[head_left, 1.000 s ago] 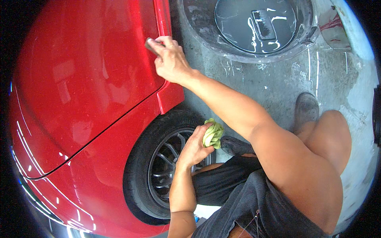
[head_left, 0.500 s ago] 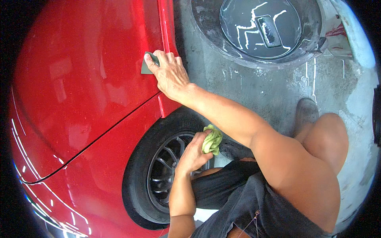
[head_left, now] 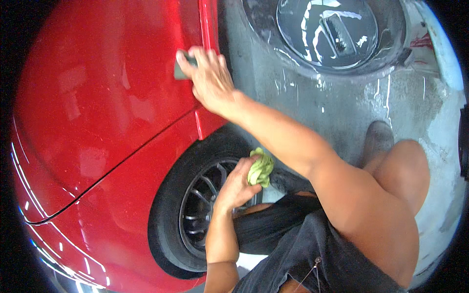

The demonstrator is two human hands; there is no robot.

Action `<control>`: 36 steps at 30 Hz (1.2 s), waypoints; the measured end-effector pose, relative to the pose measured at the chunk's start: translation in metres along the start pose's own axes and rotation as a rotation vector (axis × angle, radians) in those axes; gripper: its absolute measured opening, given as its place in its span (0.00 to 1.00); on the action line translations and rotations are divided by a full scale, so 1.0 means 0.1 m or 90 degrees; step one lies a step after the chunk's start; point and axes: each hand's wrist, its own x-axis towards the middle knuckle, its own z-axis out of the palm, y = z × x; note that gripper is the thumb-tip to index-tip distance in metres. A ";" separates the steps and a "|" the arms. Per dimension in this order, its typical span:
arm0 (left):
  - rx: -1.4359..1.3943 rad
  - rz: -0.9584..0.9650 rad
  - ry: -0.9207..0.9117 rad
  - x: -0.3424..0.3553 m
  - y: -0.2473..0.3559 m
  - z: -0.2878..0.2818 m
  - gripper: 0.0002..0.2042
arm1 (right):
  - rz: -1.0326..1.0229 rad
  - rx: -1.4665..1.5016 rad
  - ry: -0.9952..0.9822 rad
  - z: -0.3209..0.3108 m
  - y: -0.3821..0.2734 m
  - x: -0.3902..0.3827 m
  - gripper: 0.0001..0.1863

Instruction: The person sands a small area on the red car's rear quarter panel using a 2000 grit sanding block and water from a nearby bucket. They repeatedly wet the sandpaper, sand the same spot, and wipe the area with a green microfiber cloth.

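Observation:
My right hand (head_left: pixel 211 80) reaches across to the red car panel (head_left: pixel 102 83), gripping a flat grey-green pad (head_left: pixel 181 72) against it, just beside the panel's raised edge (head_left: pixel 207 24); the fingers are slightly blurred. Below, my left hand (head_left: pixel 237 183) holds a crumpled light green cloth (head_left: pixel 261 168) in front of the dark alloy wheel and tyre (head_left: pixel 163 224). A dark seam crosses the red bodywork diagonally to the left of the wheel.
A large dark tub (head_left: pixel 398 34) of water stands on the wet grey floor (head_left: pixel 317 107) at the upper right. My bent legs (head_left: pixel 405 171) and dark clothing (head_left: pixel 332 249) fill the lower right, close to the wheel.
My right hand with the pad moved down along the panel, then back up a little. The tub appears shifted rightward in the picture. My left hand stays by the wheel with the cloth.

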 end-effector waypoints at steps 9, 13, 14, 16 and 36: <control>0.000 0.020 0.014 0.03 0.01 0.03 0.40 | 0.005 0.017 -0.022 0.01 -0.01 -0.06 0.35; -0.009 -0.006 -0.004 0.07 0.05 -0.02 0.40 | 0.014 -0.007 0.003 -0.02 0.03 0.20 0.36; -0.014 -0.022 -0.010 0.07 0.06 -0.04 0.41 | 0.033 -0.018 0.009 -0.04 0.01 0.26 0.37; -0.021 0.002 0.006 0.04 0.06 0.00 0.41 | 0.055 0.004 -0.004 -0.04 -0.08 0.04 0.37; 0.011 -0.018 0.006 0.04 0.11 0.01 0.40 | 0.134 0.096 -0.009 0.22 0.08 -0.14 0.37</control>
